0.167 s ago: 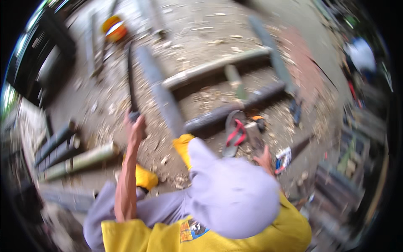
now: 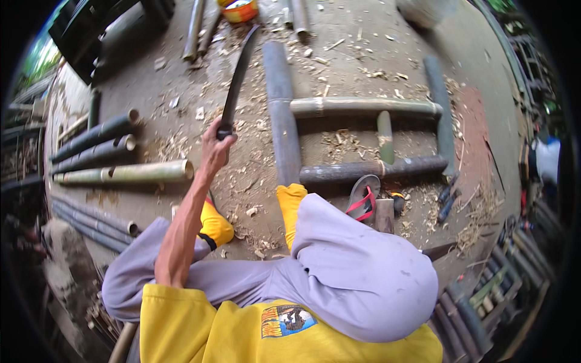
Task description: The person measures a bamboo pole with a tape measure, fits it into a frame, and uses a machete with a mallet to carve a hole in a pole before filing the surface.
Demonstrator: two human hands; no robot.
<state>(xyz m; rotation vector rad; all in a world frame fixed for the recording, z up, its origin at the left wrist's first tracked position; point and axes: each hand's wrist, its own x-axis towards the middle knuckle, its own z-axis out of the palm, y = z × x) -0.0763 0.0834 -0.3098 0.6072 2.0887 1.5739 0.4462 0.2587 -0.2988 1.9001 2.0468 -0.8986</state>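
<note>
My left hand [image 2: 216,147] is closed around the handle of a machete [image 2: 236,78], whose long dark blade points up and away from me. To its right lies a bamboo frame: a thick left pole [image 2: 279,103], a right pole [image 2: 439,109], a far crossbar [image 2: 366,107], a darker near crossbar [image 2: 321,174] and a short green piece [image 2: 385,136] between the crossbars. My foot in a yellow sock [image 2: 292,209] is against the left pole's near end. My right hand is not visible; my raised knee [image 2: 369,260] covers that area.
A grey sandal with red straps [image 2: 366,196] and a wooden block [image 2: 384,216] lie by the near crossbar. Cut bamboo poles [image 2: 124,172] lie at left, more bamboo [image 2: 460,320] at lower right. An orange container [image 2: 239,11] stands far off. Shavings litter the ground.
The view has turned and steadied. My left hand keeps hold of the machete. My right hand, earlier seen beside the wooden block, has gone out of sight.
</note>
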